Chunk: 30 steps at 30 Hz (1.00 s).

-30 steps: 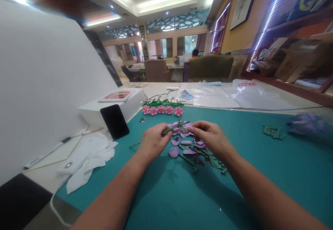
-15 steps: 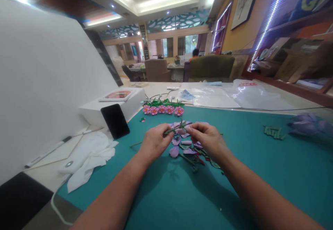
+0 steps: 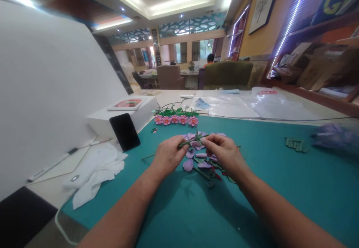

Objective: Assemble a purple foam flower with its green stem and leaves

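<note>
My left hand (image 3: 170, 154) is closed round a green artificial flower stem (image 3: 198, 139) with narrow leaf-like tips. From the other side my right hand (image 3: 224, 150) pinches the tips of the same piece between thumb and forefinger. Both hands are held just above the mat. Under and between them lie loose lilac petals (image 3: 187, 164). Close by, a dark green stem piece (image 3: 203, 176) and several small red and green parts (image 3: 217, 176) lie in a heap, partly hidden by my right hand.
A row of pink flowers (image 3: 174, 119) lies at the back of the green mat (image 3: 174, 210). A black phone (image 3: 124, 131) leans against a white box on the left, near white tissue (image 3: 101, 165). Green pieces (image 3: 295, 144) and a lilac bundle (image 3: 332, 135) lie right. A person (image 3: 209, 59) sits far back.
Both hands keep their hold on the green stem, with only slight finger movement. The whole view has shifted down very slightly.
</note>
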Each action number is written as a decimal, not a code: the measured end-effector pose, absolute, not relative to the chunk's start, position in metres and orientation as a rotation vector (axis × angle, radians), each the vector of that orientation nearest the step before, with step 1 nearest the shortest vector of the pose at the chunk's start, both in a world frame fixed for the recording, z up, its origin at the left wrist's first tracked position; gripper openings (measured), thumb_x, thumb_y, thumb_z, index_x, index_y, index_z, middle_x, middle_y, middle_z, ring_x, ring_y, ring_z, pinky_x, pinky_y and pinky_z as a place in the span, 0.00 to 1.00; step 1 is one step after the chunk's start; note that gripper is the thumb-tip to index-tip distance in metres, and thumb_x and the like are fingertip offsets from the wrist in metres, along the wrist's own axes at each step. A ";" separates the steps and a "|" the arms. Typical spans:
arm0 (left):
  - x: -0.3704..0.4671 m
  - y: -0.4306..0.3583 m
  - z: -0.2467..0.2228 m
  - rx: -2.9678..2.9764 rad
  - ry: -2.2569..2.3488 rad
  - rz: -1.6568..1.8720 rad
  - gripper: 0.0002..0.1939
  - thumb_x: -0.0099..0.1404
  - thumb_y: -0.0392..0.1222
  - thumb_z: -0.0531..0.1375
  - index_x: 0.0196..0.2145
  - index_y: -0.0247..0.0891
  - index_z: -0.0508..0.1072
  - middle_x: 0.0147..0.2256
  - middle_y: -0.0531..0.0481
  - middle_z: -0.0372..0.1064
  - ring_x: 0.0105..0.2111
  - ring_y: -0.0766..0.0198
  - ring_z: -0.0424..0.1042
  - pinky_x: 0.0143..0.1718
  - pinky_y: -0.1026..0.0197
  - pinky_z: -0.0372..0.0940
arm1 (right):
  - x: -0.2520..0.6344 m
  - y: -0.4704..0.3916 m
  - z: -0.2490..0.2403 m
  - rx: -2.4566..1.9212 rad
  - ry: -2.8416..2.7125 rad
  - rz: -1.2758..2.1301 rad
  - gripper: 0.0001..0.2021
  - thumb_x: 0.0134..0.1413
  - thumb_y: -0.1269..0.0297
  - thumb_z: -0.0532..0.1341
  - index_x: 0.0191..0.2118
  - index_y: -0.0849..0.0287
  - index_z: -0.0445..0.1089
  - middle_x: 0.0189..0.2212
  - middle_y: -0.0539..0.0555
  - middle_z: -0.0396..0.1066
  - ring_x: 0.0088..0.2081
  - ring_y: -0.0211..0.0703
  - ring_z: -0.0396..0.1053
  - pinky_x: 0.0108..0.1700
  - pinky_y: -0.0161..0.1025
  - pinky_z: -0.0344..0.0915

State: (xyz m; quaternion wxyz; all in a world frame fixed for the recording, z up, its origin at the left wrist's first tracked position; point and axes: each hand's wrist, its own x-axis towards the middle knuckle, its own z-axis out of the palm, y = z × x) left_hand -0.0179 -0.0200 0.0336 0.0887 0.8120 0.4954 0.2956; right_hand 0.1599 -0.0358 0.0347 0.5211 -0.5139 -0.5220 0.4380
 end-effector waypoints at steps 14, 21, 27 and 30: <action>-0.018 -0.021 0.033 2.408 1.403 0.924 0.07 0.63 0.40 0.55 0.28 0.38 0.68 0.26 0.54 0.66 0.26 0.65 0.63 0.28 0.64 0.54 | 0.160 -0.034 0.031 -1.160 -1.239 1.038 0.17 0.34 0.50 0.66 0.24 0.60 0.70 0.16 0.46 0.64 0.19 0.33 0.59 0.22 0.33 0.57; -0.020 -0.021 0.032 2.478 1.313 1.096 0.04 0.60 0.34 0.56 0.31 0.39 0.70 0.29 0.53 0.70 0.29 0.64 0.67 0.31 0.64 0.59 | 0.162 -0.035 0.033 -1.089 -1.228 0.992 0.20 0.35 0.47 0.68 0.26 0.59 0.69 0.18 0.47 0.65 0.20 0.35 0.61 0.22 0.33 0.60; -0.022 -0.024 0.030 2.612 1.256 1.270 0.06 0.63 0.35 0.55 0.34 0.39 0.72 0.31 0.50 0.72 0.32 0.62 0.69 0.34 0.61 0.61 | 0.165 -0.039 0.036 -1.040 -1.293 0.941 0.20 0.38 0.46 0.68 0.27 0.59 0.70 0.20 0.49 0.67 0.22 0.36 0.63 0.23 0.34 0.62; -0.022 -0.024 0.030 2.680 1.228 1.372 0.08 0.66 0.40 0.54 0.35 0.39 0.72 0.30 0.48 0.72 0.32 0.61 0.69 0.35 0.60 0.61 | 0.169 -0.038 0.033 -1.001 -1.355 0.919 0.17 0.42 0.49 0.67 0.29 0.59 0.71 0.21 0.49 0.69 0.24 0.37 0.65 0.24 0.34 0.63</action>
